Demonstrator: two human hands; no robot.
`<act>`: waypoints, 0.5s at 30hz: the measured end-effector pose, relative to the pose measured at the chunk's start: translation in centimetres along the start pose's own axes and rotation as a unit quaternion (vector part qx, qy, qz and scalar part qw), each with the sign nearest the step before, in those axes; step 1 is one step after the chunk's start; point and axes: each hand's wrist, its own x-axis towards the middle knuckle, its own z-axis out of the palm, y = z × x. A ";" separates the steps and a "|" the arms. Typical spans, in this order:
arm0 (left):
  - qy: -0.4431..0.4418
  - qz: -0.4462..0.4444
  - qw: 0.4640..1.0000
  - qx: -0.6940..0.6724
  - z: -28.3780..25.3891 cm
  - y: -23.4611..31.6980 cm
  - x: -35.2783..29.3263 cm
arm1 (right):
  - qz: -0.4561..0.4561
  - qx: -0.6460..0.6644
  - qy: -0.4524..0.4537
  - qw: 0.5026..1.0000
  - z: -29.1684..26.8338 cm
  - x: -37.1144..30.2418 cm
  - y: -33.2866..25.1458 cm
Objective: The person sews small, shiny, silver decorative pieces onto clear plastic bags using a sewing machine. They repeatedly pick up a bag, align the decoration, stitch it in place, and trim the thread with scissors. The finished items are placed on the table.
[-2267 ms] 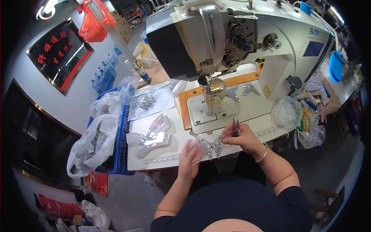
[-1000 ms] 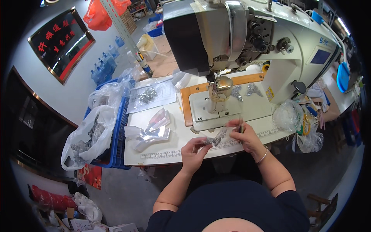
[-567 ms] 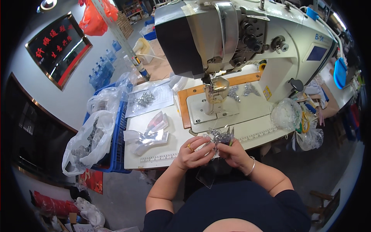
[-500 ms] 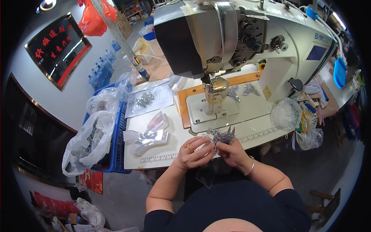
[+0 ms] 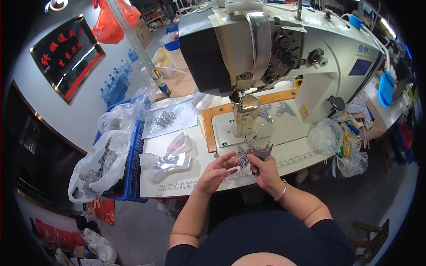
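Note:
My right hand (image 5: 265, 170) is closed on a glittery silver-grey ornament (image 5: 243, 155), its thumb pressed on the near side. A dark, pointed two-tipped piece (image 5: 269, 150) sticks out beyond the right fingers; it may be thread snips, but I cannot tell. Just left of the ornament, my left hand (image 5: 214, 175) has its fingers apart, with nothing plainly held. Both hands are over the front edge of the white sewing table (image 5: 202, 170). Right behind them rises the metal post (image 5: 245, 119) of a sewing machine (image 5: 284, 48), under its needle area.
Clear and silvery plastic strips (image 5: 171, 162) lie to the left, below a paper sheet (image 5: 184, 113) with silver ornaments (image 5: 164, 118). More ornaments (image 5: 284, 108) rest behind the post. A blue crate (image 5: 135, 164) with plastic bags (image 5: 104, 164) stands left; yellow-handled scissors (image 5: 347, 144) sit right.
My left fingers have come off the ornament and spread apart. The right hand has turned and lifted slightly with it. A clear dangling piece below the hands no longer shows.

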 end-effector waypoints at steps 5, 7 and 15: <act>0.085 0.068 0.948 0.301 1.6 -0.7 1.0 | 0.009 0.010 0.023 1.000 0.0 0.1 1.0; 0.179 0.095 0.927 0.317 2.0 -2.0 2.0 | 0.010 0.007 0.021 1.000 0.1 0.0 1.4; 0.233 0.136 0.935 0.230 0.7 -0.1 2.4 | 0.042 -0.259 0.004 0.965 -7.6 1.5 -0.7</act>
